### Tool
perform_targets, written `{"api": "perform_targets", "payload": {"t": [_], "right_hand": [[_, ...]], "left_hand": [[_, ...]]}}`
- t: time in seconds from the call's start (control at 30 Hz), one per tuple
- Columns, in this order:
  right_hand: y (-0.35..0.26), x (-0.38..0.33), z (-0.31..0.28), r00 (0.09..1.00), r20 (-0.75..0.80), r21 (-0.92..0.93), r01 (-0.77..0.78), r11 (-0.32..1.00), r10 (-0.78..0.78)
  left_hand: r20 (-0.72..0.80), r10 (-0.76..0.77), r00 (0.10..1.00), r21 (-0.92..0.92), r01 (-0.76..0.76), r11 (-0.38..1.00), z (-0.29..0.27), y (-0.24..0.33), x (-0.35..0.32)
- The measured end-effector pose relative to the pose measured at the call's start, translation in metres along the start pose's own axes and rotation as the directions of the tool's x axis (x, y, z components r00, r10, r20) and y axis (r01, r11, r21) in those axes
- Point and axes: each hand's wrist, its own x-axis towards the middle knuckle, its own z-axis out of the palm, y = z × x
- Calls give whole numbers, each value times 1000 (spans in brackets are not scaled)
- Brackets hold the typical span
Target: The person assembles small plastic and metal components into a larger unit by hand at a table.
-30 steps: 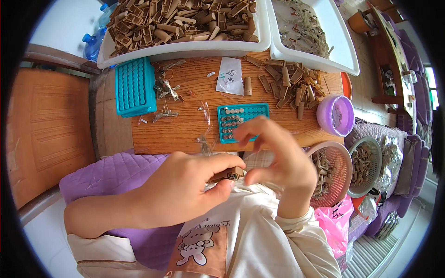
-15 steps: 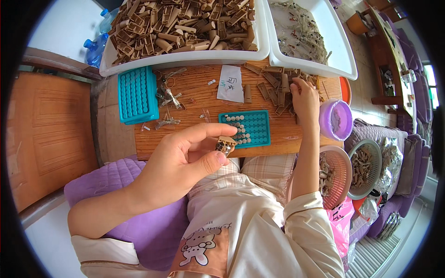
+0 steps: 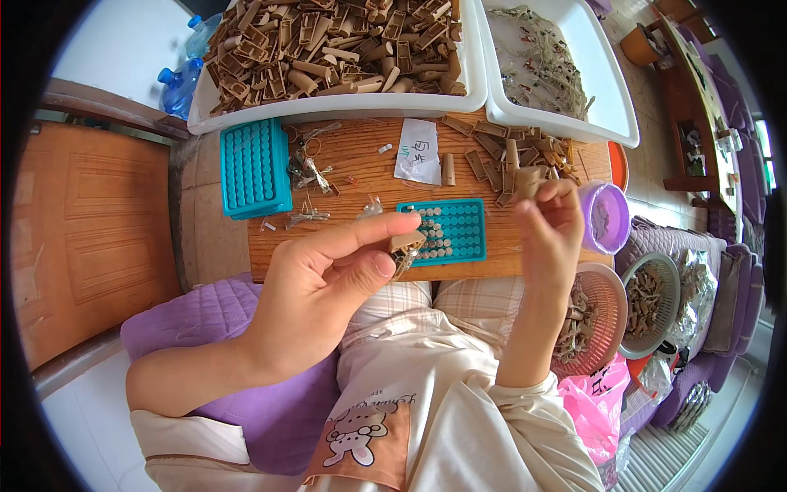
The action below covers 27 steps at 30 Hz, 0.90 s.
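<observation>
The left hand (image 3: 316,287) pinches a small tan plastic piece (image 3: 406,243) above the wooden desk's (image 3: 361,164) near edge; the right hand (image 3: 551,225) grips another tan plastic sleeve (image 3: 529,179).

The hands have split apart! A second ago both were bunched together over the lap, working one small brown piece (image 3: 406,243) between them. Then the right hand (image 3: 548,225) shot out to the loose heap of brown pieces (image 3: 512,156) at the far right of the wooden desk (image 3: 361,164), and now it has come back off the heap, lifted, with a fresh brown piece (image 3: 529,179) pinched in its fingertips. The left hand (image 3: 324,283) has kept its own piece the whole time, thumb and forefinger, and has risen to hover at the desk's near edge, in front of the near teal tray (image 3: 459,234).
</observation>
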Motion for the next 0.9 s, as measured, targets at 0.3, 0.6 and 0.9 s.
{"api": "perform_targets", "payload": {"t": [0.3, 0.6, 0.9], "right_hand": [[-9, -57, 67, 975, 187, 264, -169, 950, 122], [-2, -69, 75, 988, 138, 323, -107, 940, 65], [8, -78, 95, 999, 26, 297, 26, 955, -35]], "left_hand": [[-70, 61, 996, -163, -72, 984, 6, 0, -1], [-55, 105, 993, -185, -113, 976, 6, -1, -2], [-62, 120, 991, -207, -130, 970, 7, -5, -2]]}}
